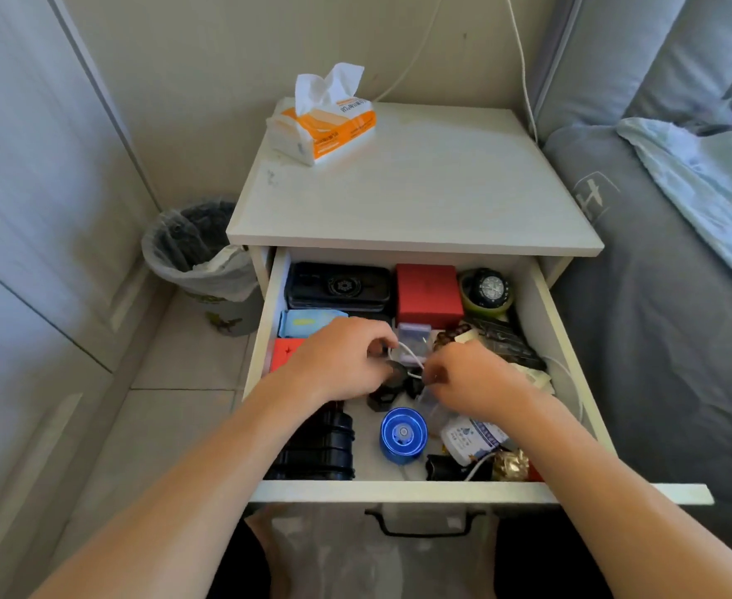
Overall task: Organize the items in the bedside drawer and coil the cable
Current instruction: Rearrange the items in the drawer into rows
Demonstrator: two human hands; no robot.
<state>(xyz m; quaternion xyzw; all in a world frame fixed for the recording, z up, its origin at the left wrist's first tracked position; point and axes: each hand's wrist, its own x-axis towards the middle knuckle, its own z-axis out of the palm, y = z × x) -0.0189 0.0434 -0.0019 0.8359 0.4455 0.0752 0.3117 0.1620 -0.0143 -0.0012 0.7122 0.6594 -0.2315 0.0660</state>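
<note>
Soft daylight fills the room, brightest on the nightstand top [416,183]. Shadows are faint. Straight lines bow toward the frame's edges, and detail looks slightly smeared throughout.

The hands [403,369] hide most of the white cable [411,356].

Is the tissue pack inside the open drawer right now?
No, the tissue pack sits on top of the nightstand, at its back left corner, above the open drawer.
</note>
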